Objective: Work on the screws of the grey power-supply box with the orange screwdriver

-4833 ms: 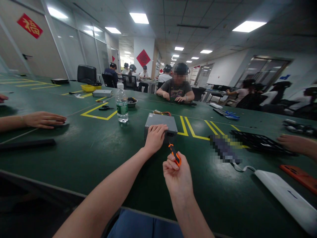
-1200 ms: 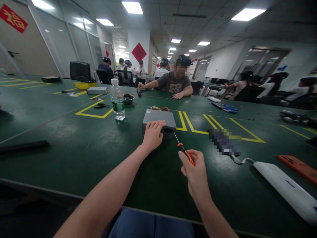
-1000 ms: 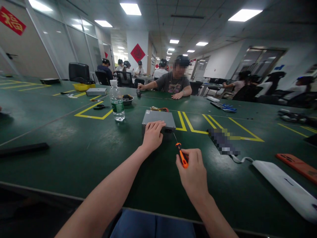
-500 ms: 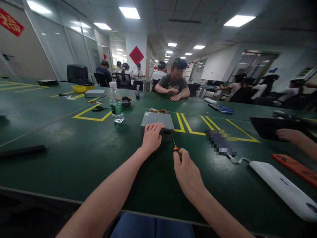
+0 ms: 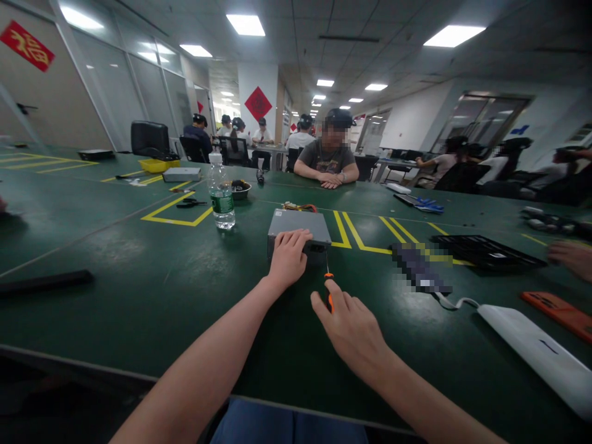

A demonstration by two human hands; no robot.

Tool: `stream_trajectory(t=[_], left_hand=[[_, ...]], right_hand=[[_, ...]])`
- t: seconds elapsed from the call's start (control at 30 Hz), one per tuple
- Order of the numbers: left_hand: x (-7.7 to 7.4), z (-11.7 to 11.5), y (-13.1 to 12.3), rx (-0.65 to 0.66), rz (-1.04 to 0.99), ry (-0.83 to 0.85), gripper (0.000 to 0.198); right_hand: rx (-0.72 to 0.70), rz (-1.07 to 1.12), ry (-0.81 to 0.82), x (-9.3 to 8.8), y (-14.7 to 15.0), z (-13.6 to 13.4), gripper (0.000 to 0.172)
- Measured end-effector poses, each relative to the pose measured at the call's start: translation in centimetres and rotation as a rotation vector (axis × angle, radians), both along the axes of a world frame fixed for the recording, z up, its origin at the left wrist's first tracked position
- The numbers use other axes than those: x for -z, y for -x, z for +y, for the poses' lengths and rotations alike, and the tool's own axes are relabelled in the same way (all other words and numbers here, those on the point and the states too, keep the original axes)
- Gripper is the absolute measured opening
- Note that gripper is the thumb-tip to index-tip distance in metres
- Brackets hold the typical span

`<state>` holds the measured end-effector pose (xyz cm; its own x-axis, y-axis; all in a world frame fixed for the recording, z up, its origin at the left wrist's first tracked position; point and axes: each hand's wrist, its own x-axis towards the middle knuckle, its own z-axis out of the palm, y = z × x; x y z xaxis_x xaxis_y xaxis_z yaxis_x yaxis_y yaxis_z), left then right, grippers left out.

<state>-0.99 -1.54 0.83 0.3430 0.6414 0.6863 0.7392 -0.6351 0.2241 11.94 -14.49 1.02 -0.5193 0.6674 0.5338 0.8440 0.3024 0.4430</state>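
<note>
A grey computer power supply (image 5: pixel 300 223) sits on the green table in front of me, with coloured cables bunched behind it. My left hand (image 5: pixel 291 256) grips its near edge, the fingers lying over the top and the thumb by the front face. In my right hand (image 5: pixel 354 324) is a screwdriver (image 5: pixel 330 299) with an orange and black handle. Its shaft points away from me, and the tip is at the lower right corner of the front face; whether it sits in a screw I cannot tell. My right thumb is spread off the handle.
Left of the power supply stands a water bottle (image 5: pixel 222 200). To the right lie a phone-like blurred device (image 5: pixel 419 268), a cabled white power bank (image 5: pixel 539 351), an orange phone (image 5: pixel 559 311) and a black tray (image 5: pixel 490 253). A person (image 5: pixel 328 154) sits opposite.
My right thumb has moved away from the screwdriver handle, and the screwdriver stands straighter in view. The person opposite has folded their hands. At right, the black tray now lies flat, a neighbour's hand beside it.
</note>
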Motion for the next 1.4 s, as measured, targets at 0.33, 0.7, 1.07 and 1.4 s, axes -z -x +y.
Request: stream_trajectory(t=[0.33,0.7,1.07,1.4], left_hand=[[0.0,0.0,-0.1,-0.023,0.013,0.015,0.041],[-0.1,0.0,-0.1,-0.022,0.019,0.021,0.042],[0.0,0.0,0.0,-0.015,0.033,0.011,0.041],[-0.3,-0.1,0.0,-0.018,0.031,0.036,0.043]], right_hand=[[-0.245,-0.184,0.018,0.6,-2.6,0.9,0.033],[-0.316,0.378,0.308,1.3,-3.6,0.6,0.019],[-0.298,0.204,-0.093,0.7,-5.1,2.0,0.013],[-0.403,0.252,0.071,0.8,-4.8,1.9,0.013]])
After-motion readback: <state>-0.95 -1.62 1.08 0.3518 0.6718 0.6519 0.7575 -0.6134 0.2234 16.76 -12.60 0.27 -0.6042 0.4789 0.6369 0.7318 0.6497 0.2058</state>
